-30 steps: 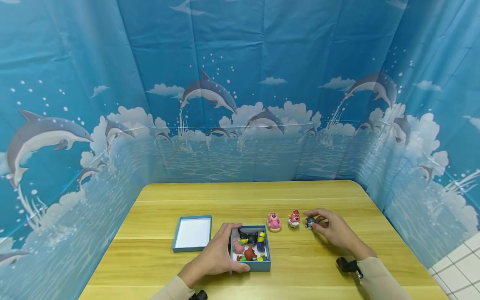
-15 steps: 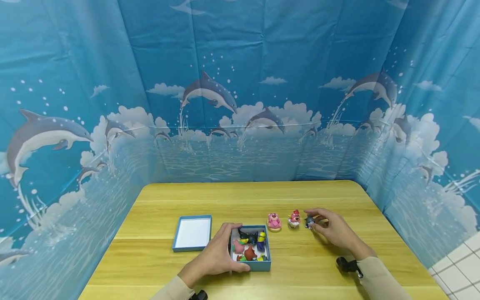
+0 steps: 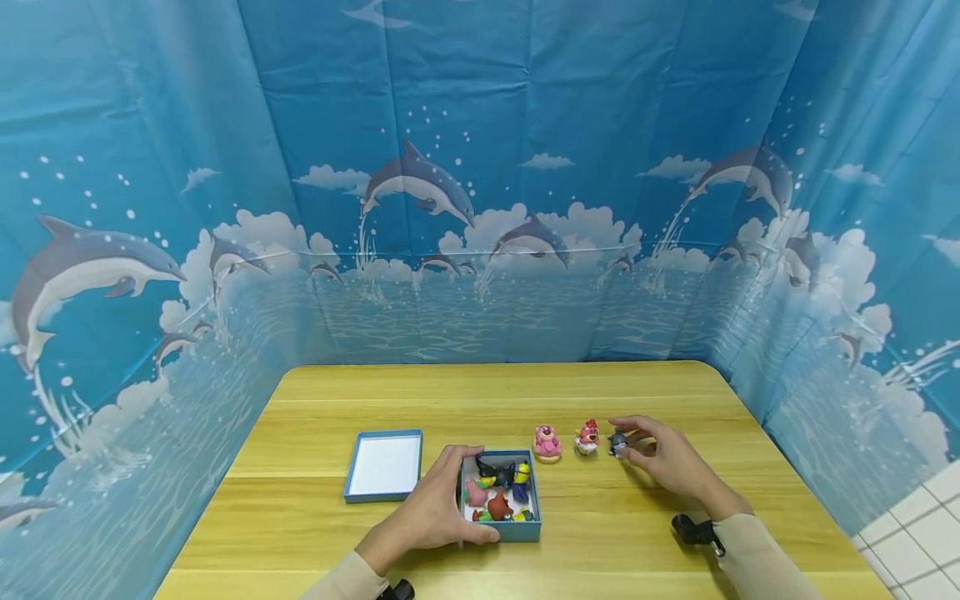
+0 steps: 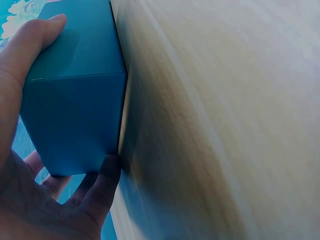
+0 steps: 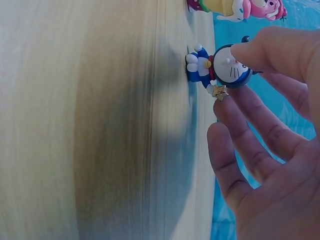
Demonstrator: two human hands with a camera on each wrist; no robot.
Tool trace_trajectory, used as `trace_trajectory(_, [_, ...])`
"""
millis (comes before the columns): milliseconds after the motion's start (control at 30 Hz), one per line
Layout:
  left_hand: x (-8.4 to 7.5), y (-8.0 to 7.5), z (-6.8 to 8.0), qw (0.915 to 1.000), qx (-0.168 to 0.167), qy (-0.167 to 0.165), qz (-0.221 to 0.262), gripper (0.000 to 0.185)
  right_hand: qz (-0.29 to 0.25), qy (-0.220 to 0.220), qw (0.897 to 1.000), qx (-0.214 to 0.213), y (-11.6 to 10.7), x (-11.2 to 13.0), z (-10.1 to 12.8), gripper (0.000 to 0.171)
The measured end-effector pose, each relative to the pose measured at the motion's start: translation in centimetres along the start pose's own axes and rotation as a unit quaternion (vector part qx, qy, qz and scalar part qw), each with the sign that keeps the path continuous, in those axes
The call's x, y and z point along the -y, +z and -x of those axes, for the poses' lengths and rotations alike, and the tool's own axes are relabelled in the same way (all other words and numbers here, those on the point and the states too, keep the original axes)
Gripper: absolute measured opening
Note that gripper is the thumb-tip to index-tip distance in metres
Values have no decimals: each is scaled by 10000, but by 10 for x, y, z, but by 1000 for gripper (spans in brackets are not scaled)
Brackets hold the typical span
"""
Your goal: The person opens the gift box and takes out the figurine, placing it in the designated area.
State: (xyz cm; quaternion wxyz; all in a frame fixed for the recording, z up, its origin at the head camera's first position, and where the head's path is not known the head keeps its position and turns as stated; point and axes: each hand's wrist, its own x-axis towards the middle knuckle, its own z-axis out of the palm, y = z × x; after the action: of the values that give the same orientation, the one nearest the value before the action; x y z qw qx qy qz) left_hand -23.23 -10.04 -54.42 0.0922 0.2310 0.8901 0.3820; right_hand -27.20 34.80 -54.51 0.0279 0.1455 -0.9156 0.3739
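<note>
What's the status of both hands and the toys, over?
Left hand grips blue box. Right hand pinches blue cat figure, standing on table. Nothing in the way.

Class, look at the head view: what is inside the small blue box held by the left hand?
The blue box holds small toy figures: black, yellow, pink, red and green. The left hand covers its left wall.

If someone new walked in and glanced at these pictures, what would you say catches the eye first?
Probably the dolphin-print blue backdrop that walls in the wooden table. Next, the blue box full of colourful little figures near the front edge, gripped by the left hand. To its right, the right hand pinches a small blue cat figure standing beside two pink figures.
</note>
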Motion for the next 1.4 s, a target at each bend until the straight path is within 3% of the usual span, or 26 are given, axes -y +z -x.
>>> trace_trajectory(533, [-3,-1,2,9999,-1,3,-140,127,171,-249,9991,-292,-5,3,6,52])
trace_trajectory(1033, [-3,-1,4,9998,-26,57,-204,129,659,-402,9940,-773,-11,22,13,54])
trace_trajectory(1400, [-2,-1,3,9999,-15,69,-75,128,1001,-1188,9791,-1312,-10,48,17,60])
